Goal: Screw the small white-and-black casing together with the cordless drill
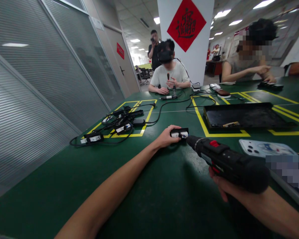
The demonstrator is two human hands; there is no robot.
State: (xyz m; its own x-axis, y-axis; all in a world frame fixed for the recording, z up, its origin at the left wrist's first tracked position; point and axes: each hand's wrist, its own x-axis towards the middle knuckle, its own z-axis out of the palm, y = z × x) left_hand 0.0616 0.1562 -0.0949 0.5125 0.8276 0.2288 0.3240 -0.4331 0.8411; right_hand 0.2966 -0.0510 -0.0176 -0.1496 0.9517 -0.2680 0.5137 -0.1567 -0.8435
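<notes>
My right hand (229, 187) is wrapped round the grip of a black and red cordless drill (221, 159), its chuck pointing left. The drill's tip meets or nearly meets a small black housing with white parts inside (179, 133); I cannot tell whether they touch. Fingers of my left hand (168, 136) grip that housing at its left end, on the green table (139, 172). Similar black and white units (92, 138) with cables lie in a pile to the left.
A black tray (246, 116) with a small part in it stands at right, behind a phone (266, 147). Black cables (161, 108) cross the table. One person (170, 74) sits opposite with a screwdriver, another person (249, 63) works at the right.
</notes>
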